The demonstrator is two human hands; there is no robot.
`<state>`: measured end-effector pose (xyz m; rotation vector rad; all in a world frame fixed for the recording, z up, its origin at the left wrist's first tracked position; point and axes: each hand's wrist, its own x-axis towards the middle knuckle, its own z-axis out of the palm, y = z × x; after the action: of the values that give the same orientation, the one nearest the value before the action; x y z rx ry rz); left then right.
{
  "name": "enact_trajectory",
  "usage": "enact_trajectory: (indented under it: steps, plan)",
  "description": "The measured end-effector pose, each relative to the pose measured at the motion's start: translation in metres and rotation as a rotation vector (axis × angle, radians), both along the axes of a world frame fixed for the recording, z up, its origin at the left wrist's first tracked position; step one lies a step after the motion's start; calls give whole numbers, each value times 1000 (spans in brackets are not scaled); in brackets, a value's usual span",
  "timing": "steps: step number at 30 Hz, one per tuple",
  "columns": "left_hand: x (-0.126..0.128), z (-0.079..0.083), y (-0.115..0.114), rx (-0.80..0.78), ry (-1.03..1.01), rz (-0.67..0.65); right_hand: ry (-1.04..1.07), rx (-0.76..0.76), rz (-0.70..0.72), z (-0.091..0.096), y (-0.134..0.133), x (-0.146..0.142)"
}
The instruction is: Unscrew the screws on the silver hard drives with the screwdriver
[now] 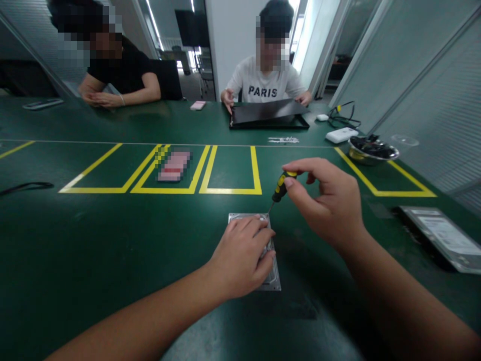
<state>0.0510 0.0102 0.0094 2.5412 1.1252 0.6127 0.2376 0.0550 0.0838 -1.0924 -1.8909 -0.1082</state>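
My right fingers point(305, 165) pinch the screwdriver point(279, 190) — tip down-left. My left fingers point(265, 235), half-open, cover the metal box point(273, 279), long side pointing ahead.

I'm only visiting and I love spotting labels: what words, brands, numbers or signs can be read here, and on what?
"PARIS": on the white T-shirt.
Label on the hard drive at far right: print too small and blurred to read.
Pink object left of centre: pixelated, unreadable.
Silver hard drive under the left hand: no legible text.
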Motion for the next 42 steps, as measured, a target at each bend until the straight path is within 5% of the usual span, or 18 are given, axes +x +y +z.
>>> enact_trajectory:
  steps: [28, 42]
  plan:
    - [1, 0, 1, -7, -6, 1, 85, -49, 87, 1, 0, 0]
    - [0, -1, 1, 3, -7, 1, 66, -97, 10, 2, 0, -1]
